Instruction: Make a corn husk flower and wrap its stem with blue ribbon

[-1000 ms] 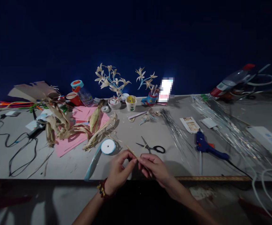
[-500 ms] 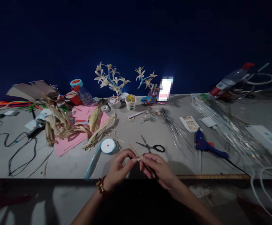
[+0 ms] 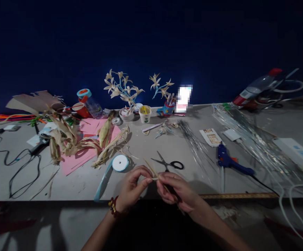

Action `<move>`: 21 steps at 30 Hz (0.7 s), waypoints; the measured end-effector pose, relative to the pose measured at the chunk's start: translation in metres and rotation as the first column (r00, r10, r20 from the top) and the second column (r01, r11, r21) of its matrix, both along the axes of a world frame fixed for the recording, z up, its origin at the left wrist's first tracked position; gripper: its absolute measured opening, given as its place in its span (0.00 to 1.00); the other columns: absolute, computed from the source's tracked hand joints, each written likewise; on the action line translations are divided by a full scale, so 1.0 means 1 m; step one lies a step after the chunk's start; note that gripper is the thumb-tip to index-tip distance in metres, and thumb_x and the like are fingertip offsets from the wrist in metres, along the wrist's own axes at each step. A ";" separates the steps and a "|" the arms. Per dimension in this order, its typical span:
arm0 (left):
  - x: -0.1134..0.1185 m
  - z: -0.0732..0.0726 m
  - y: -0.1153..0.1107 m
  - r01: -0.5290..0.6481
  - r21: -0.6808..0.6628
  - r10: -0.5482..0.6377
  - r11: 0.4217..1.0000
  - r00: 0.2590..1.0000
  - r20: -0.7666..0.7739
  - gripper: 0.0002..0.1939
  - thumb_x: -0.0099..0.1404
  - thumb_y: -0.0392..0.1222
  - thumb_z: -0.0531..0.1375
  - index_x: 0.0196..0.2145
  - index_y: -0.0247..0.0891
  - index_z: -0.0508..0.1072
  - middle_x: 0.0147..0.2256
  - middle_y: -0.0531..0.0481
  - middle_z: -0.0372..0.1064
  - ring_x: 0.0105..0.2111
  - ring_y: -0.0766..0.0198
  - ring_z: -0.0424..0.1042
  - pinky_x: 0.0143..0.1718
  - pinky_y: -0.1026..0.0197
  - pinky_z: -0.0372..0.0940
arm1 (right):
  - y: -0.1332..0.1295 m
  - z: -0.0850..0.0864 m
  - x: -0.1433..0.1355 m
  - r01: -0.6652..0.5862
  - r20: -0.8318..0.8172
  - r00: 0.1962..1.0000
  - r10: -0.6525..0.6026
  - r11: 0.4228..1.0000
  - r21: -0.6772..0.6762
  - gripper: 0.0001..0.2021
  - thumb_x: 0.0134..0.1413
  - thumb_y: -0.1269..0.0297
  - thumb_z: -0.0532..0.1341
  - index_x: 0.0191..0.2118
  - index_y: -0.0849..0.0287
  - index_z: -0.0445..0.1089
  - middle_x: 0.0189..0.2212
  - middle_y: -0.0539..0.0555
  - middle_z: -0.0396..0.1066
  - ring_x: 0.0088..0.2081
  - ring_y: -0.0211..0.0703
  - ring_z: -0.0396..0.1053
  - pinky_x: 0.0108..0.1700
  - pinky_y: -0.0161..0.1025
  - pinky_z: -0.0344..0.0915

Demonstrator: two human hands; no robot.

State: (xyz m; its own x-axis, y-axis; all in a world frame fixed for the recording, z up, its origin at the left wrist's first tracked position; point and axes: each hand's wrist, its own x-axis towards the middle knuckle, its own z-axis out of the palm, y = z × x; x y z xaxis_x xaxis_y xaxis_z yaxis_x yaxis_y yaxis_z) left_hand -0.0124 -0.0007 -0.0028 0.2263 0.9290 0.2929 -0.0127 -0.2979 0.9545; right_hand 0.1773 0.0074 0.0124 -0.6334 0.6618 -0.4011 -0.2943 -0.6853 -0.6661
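Table (image 3: pixel 73 190) spreads out in front of both hands. Dry husks (image 3: pixel 69 139) heap up ahead and left of the hands, on pink paper (image 3: pixel 74 164). Bundle of thin wires (image 3: pixel 193 139) lies ahead and right; glue gun (image 3: pixel 231 165) is farther right, well apart from the fingers. Right hand (image 3: pixel 176 188) is pinching, thumb against forefinger, other fingers curled under; something dark shows beneath its palm, can't tell what. Left hand (image 3: pixel 136 183) is also pinching, fingertips just beside the right's. Ribbon roll (image 3: pixel 116 164) sits just ahead and left of the left hand, scissors (image 3: pixel 169 164) just ahead of the right hand, points turned left. Pale strip (image 3: pixel 150 167) is at the fingertips: near end in the right pinch, long axis slanting forward and left, far end free beyond the left knuckles. Short pale piece (image 3: pixel 155 179) bridges the two pinches crosswise and meets the strip at the right fingertips, so the right hand is nearer that junction. One folded strip or two: can't tell.
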 end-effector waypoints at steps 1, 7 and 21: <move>-0.001 -0.001 0.000 0.008 -0.009 -0.008 1.000 1.000 0.011 0.07 0.70 0.40 0.61 0.33 0.37 0.72 0.32 0.48 0.73 0.34 0.61 0.71 0.39 0.60 0.64 | 0.001 -0.001 0.002 -0.017 -0.050 0.999 0.015 0.999 -0.030 0.19 0.55 0.51 0.66 0.23 0.62 0.69 0.11 0.43 0.57 0.12 0.27 0.45 0.16 0.29 0.40; 0.000 -0.007 0.004 0.049 -0.096 -0.039 0.994 0.994 0.100 0.11 0.68 0.46 0.63 0.31 0.37 0.73 0.30 0.48 0.72 0.33 0.61 0.71 0.37 0.59 0.65 | 0.006 -0.007 0.014 -0.222 -0.299 0.939 0.172 0.965 -0.141 0.21 0.56 0.48 0.64 0.23 0.60 0.65 0.09 0.40 0.51 0.12 0.27 0.38 0.15 0.28 0.34; 0.007 -0.003 0.000 -0.102 -0.073 0.091 0.992 0.985 -0.148 0.12 0.69 0.48 0.62 0.31 0.37 0.73 0.30 0.48 0.74 0.33 0.60 0.71 0.38 0.59 0.64 | -0.003 0.002 0.003 -0.186 0.498 0.833 -0.241 0.725 0.663 0.23 0.69 0.46 0.53 0.27 0.57 0.65 0.20 0.46 0.62 0.25 0.36 0.61 0.30 0.34 0.56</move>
State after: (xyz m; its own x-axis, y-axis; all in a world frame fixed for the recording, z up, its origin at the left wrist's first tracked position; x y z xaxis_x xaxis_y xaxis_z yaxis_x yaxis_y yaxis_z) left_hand -0.0051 -0.0008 -0.0056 0.1687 0.9677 0.1874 0.1516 -0.2133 0.9652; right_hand 0.1802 0.0046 0.0140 -0.4422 0.8912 -0.1012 0.2291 0.0031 -0.9734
